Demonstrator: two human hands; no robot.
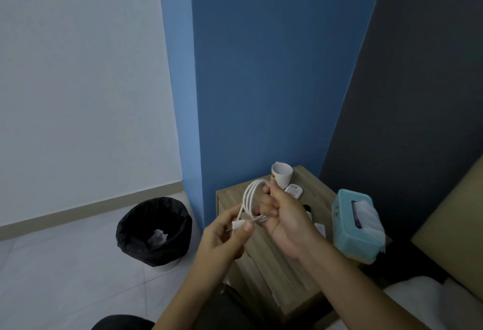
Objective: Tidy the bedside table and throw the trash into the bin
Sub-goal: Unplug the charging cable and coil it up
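A white charging cable [250,199] is looped into a coil above the wooden bedside table [316,186]. My right hand [287,220] grips the coil, with the loops running around its fingers. My left hand [224,235] pinches the cable's white plug end just below and left of the coil. A bin [154,230] with a black liner stands on the floor left of the table, crumpled pale trash at its bottom.
On the table stand a white cup [281,174] at the back, a small white device [294,190] beside it, and a teal tissue box [356,224] at the right. A dark object is partly hidden behind my right hand. A bed edge lies at the lower right.
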